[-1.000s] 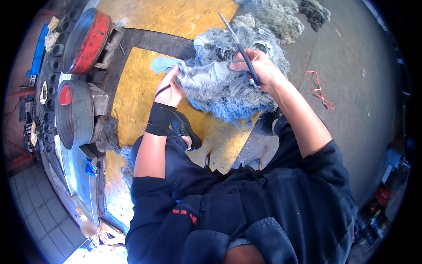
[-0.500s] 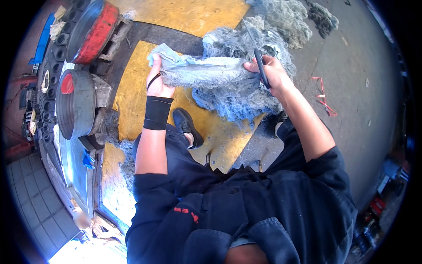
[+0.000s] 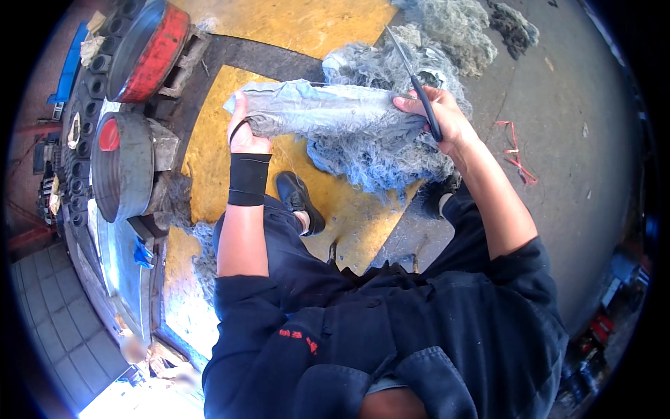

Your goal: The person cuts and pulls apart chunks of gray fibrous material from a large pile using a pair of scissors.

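A strip of pale grey-blue cloth with frayed edges is stretched level between my two hands. My left hand, with a black wrist wrap, grips its left end, the thumb on top. My right hand pinches the other end and also holds a long-bladed cutting tool with a dark handle, blade pointing up and away. Whether that tool is a knife or scissors, I cannot tell. Just beneath and beyond the cloth lies a big heap of shredded grey-blue fibre.
More pale fibre and a dark clump lie farther off. A red strap is on the floor at right. To the left stand a red-banded drum and a grey round drum. My shoes rest near yellow floor sheets.
The cloth has been drawn flatter and smoother, its left end no longer bunched up. My right hand has shifted slightly right with the tool; my left has moved slightly left.
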Demonstrator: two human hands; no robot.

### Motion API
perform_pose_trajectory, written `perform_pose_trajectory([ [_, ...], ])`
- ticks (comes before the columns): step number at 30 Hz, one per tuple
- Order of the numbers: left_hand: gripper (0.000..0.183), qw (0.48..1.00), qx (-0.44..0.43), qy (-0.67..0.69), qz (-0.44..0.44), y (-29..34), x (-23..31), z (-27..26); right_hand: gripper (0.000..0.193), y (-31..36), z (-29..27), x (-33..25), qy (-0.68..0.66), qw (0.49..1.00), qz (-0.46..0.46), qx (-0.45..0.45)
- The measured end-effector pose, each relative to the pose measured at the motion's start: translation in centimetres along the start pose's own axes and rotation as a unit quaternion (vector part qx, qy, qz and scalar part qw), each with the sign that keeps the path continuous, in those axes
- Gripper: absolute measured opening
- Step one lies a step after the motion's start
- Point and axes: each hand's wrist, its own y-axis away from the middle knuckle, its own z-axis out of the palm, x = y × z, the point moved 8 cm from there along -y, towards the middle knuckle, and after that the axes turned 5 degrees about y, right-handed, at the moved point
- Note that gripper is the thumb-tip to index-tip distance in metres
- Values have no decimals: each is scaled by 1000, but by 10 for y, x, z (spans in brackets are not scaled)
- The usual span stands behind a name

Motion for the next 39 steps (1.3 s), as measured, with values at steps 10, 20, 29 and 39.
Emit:
perform_pose_trajectory([
  [10,31,999,-17,0,-45,-13,14,-33,36,-14,-20,8,-20,999,-6,36],
  [20,106,862,-295,-411,27,60,-89,94,30,-13,48,-38,-249,951,-103,-153],
  [29,45,972,-101,-212,-20,25,-97,49,42,-1,101,-53,-270,912,-127,-280],
  [39,49,977,-108,-183,21,65,24,99,43,-37,22,-36,102,974,-201,25],
])
